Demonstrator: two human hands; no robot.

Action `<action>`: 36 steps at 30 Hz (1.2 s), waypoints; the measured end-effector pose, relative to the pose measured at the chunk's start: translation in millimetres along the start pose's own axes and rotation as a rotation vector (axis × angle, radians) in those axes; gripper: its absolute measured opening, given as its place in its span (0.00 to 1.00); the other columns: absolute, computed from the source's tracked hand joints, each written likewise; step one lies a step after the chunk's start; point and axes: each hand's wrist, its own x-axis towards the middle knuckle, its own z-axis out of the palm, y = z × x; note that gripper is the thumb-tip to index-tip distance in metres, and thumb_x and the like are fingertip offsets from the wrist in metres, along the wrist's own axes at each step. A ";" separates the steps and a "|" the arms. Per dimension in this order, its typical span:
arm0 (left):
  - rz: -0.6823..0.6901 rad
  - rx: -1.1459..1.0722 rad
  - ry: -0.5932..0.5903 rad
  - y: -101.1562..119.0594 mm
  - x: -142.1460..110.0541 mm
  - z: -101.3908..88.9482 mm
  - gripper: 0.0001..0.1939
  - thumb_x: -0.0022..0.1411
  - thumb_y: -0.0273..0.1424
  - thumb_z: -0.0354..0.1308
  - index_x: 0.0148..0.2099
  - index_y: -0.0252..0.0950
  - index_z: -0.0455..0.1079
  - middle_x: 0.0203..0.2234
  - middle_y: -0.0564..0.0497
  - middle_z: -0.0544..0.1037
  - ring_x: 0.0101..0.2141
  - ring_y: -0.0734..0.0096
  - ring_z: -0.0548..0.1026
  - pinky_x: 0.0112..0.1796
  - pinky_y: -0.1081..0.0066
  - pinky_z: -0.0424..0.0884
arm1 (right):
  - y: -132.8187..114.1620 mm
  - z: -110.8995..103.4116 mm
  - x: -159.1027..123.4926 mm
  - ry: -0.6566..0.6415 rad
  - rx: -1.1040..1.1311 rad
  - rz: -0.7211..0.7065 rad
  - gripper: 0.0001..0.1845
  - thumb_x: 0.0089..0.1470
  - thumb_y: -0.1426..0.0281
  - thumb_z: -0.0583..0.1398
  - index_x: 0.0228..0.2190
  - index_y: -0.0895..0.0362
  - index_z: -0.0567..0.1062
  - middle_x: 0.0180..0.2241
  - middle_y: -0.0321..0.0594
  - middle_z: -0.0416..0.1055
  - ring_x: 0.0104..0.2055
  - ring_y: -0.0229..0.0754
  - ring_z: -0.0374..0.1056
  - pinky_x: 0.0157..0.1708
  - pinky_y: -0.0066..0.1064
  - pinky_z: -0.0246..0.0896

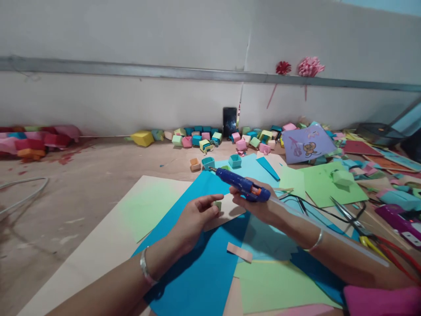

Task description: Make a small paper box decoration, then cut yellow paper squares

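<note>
My right hand [255,199] grips a blue glue gun [241,184] with an orange trigger, its nozzle pointing left and a long whitish glue stick [332,230] trailing from its back. Between the thumb and forefinger of my left hand [197,219] sits a small green paper piece [217,205], partly hidden by the fingers. Below both hands lie a blue paper sheet [194,272] and a beige card [230,208]. A short beige paper strip [239,252] rests nearer to me. Just beyond the nozzle stand two turquoise open paper boxes [208,163] and a beige one [195,164].
Scissors [358,226] with red and yellow handles lie right, beside a black cord and a purple power strip [399,224]. Small folded paper boxes [197,140] line the wall, where a phone [229,122] leans. A lilac drawn sheet [307,144] stands behind green sheets [329,182].
</note>
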 end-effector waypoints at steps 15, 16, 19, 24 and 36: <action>-0.038 -0.336 0.306 5.5 16.0 -6.4 0.15 0.57 0.21 0.63 0.47 0.33 0.75 0.38 0.42 0.82 0.36 0.68 0.81 0.34 0.74 0.80 | -21.1 -21.7 -4.8 -0.242 -0.449 -0.072 0.17 0.55 0.60 0.62 0.22 0.53 0.62 0.22 0.32 0.64 0.23 0.37 0.56 0.23 0.30 0.46; -0.040 -0.334 0.309 6.0 15.8 -5.6 0.17 0.58 0.21 0.62 0.50 0.33 0.74 0.37 0.43 0.82 0.34 0.69 0.81 0.34 0.74 0.79 | -19.5 -20.4 -5.0 -0.261 -0.466 -0.071 0.17 0.55 0.60 0.61 0.23 0.53 0.62 0.22 0.32 0.64 0.23 0.37 0.56 0.23 0.30 0.45; -0.034 -0.298 0.321 7.6 14.2 -3.1 0.23 0.58 0.19 0.60 0.56 0.31 0.71 0.38 0.42 0.82 0.31 0.72 0.80 0.33 0.75 0.78 | -15.7 -17.7 -5.4 -0.305 -0.529 -0.041 0.16 0.56 0.60 0.60 0.23 0.53 0.62 0.23 0.32 0.64 0.24 0.37 0.57 0.24 0.29 0.45; -0.001 -0.207 0.309 8.7 10.7 -0.1 0.27 0.59 0.20 0.59 0.61 0.32 0.67 0.42 0.42 0.81 0.28 0.74 0.79 0.34 0.72 0.77 | -13.2 -15.2 -5.2 -0.356 -0.562 -0.010 0.16 0.57 0.60 0.60 0.24 0.54 0.63 0.24 0.32 0.64 0.25 0.37 0.58 0.25 0.29 0.45; 0.073 -0.193 0.163 -0.3 10.9 -3.4 0.30 0.48 0.18 0.67 0.56 0.28 0.73 0.32 0.44 0.81 0.30 0.72 0.78 0.36 0.70 0.74 | -8.3 -13.3 -0.8 -0.367 -0.621 0.043 0.15 0.57 0.61 0.59 0.25 0.54 0.63 0.24 0.32 0.66 0.26 0.36 0.59 0.27 0.28 0.46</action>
